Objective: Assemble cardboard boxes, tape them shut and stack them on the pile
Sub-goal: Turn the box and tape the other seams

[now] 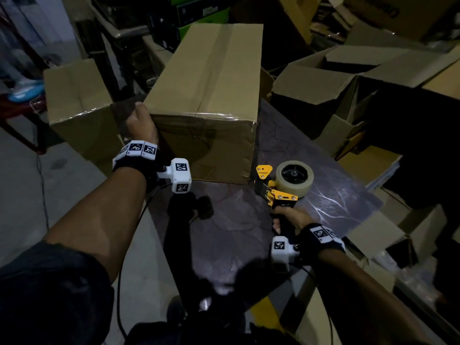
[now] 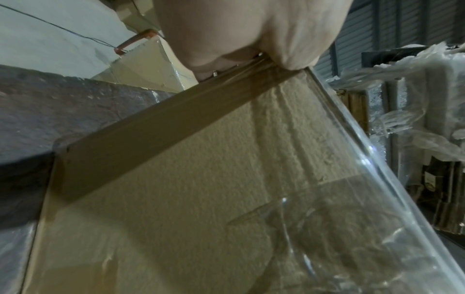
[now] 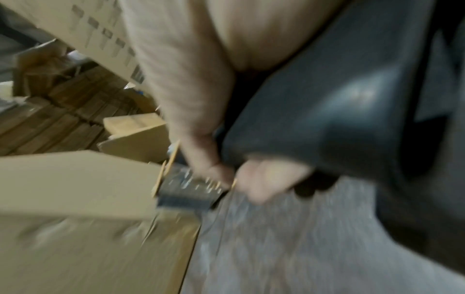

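On the dark table [image 1: 336, 202] stands a closed cardboard box [image 1: 211, 95], clear tape along its near top edge. The left hand [image 1: 139, 123] grips its near left corner, fingers curled over it. The right hand [image 1: 288, 217] is wrapped round the handle of a tape dispenser [image 1: 281, 185], just beside the box.

No text can be read anywhere; printing on a cardboard box [image 1: 378, 7] at the top right of the head view is cut off and blurred; small lettering on the tape dispenser [image 1: 276, 188] is too tiny to make out.
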Available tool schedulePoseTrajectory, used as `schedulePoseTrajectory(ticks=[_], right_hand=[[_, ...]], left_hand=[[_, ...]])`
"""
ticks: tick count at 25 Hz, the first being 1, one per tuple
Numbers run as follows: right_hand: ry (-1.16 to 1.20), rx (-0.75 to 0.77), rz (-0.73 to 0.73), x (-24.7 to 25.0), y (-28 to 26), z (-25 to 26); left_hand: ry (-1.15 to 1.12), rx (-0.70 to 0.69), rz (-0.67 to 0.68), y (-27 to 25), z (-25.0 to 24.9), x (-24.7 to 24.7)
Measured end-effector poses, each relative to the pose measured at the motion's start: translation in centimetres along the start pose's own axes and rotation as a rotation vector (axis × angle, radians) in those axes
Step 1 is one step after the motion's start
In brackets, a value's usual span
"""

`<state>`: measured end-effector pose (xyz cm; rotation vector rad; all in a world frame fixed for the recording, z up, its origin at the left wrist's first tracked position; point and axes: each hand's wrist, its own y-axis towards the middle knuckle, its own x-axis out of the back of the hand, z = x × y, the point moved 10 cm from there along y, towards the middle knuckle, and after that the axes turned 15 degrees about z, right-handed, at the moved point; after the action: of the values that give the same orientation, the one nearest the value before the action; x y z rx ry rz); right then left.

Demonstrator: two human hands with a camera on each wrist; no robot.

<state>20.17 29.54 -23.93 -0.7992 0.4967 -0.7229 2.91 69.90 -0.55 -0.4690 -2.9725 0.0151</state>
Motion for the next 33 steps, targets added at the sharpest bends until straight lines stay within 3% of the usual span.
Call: schedulePoseTrajectory(ticks=[3, 7, 12, 15, 17, 20, 23, 26, 29, 33], right_hand=[[-0.046, 0.111, -0.132, 0.7, -0.8, 0.5], [-0.479, 0.117, -0.45, 2.2, -5.2, 2.6], [-0.748, 0.224, -0.727, -1.1, -9.6, 6.7], [-0.78, 0.49, -0.68, -6.3, -11.0, 11.4], [-0.879, 0.762, -0.667, -10.6, -13.1, 15.4], [-1.036, 1.02, -0.704, -15.5, -15.7, 20.2], [-1.251, 1.095, -0.756, -18.5, -16.7, 23.7], [-1.521, 1.134, -0.724, -19.8, -15.6, 25.0], [-1.698, 1.058, -0.607, -19.7, -13.2, 24.9], [-1.598, 1.088, -0.596, -18.8, -13.0, 25.0]], left_hand=[[-0.051, 0.007, 0.026, -0.2, 0.2, -0.2], [-0.064, -0.02, 0.069, -0.8, -0.2, -0.5], [0.001, -0.084, 0.149, -0.8, -0.6, -0.8], [0.267, -0.174, 0.109, -1.1, -0.9, 0.1], [0.619, -0.358, 0.087, -2.4, -2.5, -0.4], [1.037, -0.701, 0.295, -5.8, -4.9, -4.8], [1.256, -0.891, 0.568, -8.5, -5.6, -9.4], [1.339, -0.971, 0.708, -9.1, -5.6, -11.6], [1.365, -0.973, 0.701, -8.4, -5.2, -11.7], [1.355, -1.003, 0.666, -8.5, -5.6, -11.5]])
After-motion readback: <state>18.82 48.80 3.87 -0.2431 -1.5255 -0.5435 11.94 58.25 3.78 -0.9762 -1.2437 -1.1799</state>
